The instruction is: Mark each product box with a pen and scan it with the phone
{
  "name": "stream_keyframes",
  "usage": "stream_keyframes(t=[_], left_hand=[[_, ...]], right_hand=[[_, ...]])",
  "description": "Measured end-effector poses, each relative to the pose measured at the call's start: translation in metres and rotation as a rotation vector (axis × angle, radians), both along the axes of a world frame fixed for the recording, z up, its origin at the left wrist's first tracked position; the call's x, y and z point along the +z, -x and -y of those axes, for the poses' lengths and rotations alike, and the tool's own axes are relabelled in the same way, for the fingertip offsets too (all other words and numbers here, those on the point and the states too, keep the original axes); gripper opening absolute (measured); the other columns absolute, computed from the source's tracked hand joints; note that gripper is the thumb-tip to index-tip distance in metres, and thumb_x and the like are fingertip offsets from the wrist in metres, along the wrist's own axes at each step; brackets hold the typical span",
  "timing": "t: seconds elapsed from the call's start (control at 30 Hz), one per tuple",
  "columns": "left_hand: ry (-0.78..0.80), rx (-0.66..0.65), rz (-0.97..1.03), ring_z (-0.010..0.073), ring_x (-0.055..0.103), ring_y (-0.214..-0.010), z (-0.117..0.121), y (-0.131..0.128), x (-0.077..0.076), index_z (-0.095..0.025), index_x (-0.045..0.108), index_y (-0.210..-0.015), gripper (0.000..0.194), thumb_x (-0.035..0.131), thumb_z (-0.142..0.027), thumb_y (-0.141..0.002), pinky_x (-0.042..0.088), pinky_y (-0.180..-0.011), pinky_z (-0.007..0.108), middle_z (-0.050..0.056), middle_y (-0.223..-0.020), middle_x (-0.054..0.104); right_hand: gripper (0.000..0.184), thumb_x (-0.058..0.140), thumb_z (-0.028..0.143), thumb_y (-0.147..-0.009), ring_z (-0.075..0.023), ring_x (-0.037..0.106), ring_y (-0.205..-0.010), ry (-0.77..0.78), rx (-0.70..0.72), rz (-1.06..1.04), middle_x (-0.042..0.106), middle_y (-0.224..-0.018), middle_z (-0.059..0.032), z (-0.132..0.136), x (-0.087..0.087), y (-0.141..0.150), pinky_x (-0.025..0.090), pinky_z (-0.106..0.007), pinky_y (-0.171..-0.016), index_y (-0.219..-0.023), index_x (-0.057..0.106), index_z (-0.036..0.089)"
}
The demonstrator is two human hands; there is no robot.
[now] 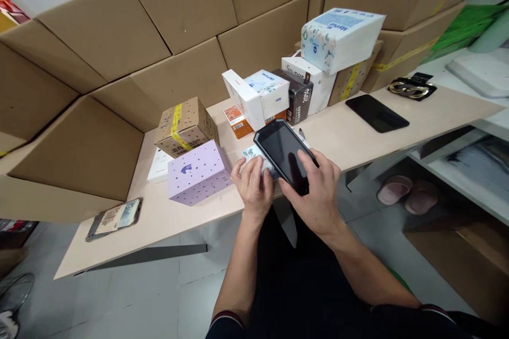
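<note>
My right hand [318, 190] grips a black rugged smartphone [280, 147] with a dark screen, tilted above the front edge of the table. One of its fingers reaches over the screen. Just left of the phone, my left hand [254, 185] has its fingers curled over a small white-and-blue printed packet [250, 153]. The phone and fingers hide much of that packet. To the left of this hand sits a lilac box [199, 172] with small dark marks. Behind the phone, a white box [243, 99] leans over an orange box [239, 126].
A brown carton [185, 124] with yellow tape stands behind the lilac box. Tissue packs [342, 37] and boxes are stacked at the back right. A black tablet-like slab [377, 113] lies on the right, banknotes [117, 217] at far left. Large cartons [178, 5] wall the rear.
</note>
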State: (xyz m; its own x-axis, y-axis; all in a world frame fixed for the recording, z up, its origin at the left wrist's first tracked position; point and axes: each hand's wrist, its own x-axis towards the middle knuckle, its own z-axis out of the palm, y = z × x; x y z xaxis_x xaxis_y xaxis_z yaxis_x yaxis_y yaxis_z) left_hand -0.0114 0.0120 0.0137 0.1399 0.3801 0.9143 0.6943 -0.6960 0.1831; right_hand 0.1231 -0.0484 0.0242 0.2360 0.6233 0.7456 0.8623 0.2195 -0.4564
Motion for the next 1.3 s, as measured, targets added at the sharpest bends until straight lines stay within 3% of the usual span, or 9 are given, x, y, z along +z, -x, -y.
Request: stream_keyframes(t=[0.3, 0.87, 1.3], left_hand=[[-0.031, 0.032, -0.024, 0.0213, 0.068, -0.107, -0.0003, -0.0004, 0.0018, -0.017, 0.063, -0.125, 0.03, 0.055, -0.015, -0.097, 0.053, -0.101, 0.048, 0.012, -0.108, 0.074], [-0.022, -0.025, 0.007, 0.0223, 0.064, -0.113, -0.0002, 0.0001, 0.0, -0.015, 0.061, -0.129, 0.038, 0.059, -0.008, -0.092, 0.048, -0.104, 0.047, 0.013, -0.109, 0.073], [0.005, -0.016, 0.008, 0.025, 0.062, -0.119, 0.0014, 0.0012, -0.0025, -0.014, 0.059, -0.133, 0.041, 0.06, -0.011, -0.092, 0.047, -0.105, 0.048, 0.015, -0.114, 0.071]], right_hand=[[0.066, 0.068, 0.039, -0.087, -0.0351, 0.054, -0.123, -0.002, 0.005, 0.025, 0.052, -0.134, -0.0184, 0.0005, 0.0024, 0.0015, 0.047, -0.058, -0.101, -0.146, 0.041, 0.026], [0.067, 0.071, 0.038, -0.086, -0.0348, 0.054, -0.121, -0.004, 0.033, 0.077, 0.05, -0.135, -0.019, -0.0009, 0.0037, -0.0031, 0.049, -0.055, -0.1, -0.145, 0.043, 0.024], [0.066, 0.072, 0.033, -0.086, -0.0334, 0.054, -0.12, -0.024, 0.052, 0.03, 0.053, -0.135, -0.0188, -0.0016, 0.0055, -0.0037, 0.049, -0.054, -0.098, -0.144, 0.044, 0.022]])
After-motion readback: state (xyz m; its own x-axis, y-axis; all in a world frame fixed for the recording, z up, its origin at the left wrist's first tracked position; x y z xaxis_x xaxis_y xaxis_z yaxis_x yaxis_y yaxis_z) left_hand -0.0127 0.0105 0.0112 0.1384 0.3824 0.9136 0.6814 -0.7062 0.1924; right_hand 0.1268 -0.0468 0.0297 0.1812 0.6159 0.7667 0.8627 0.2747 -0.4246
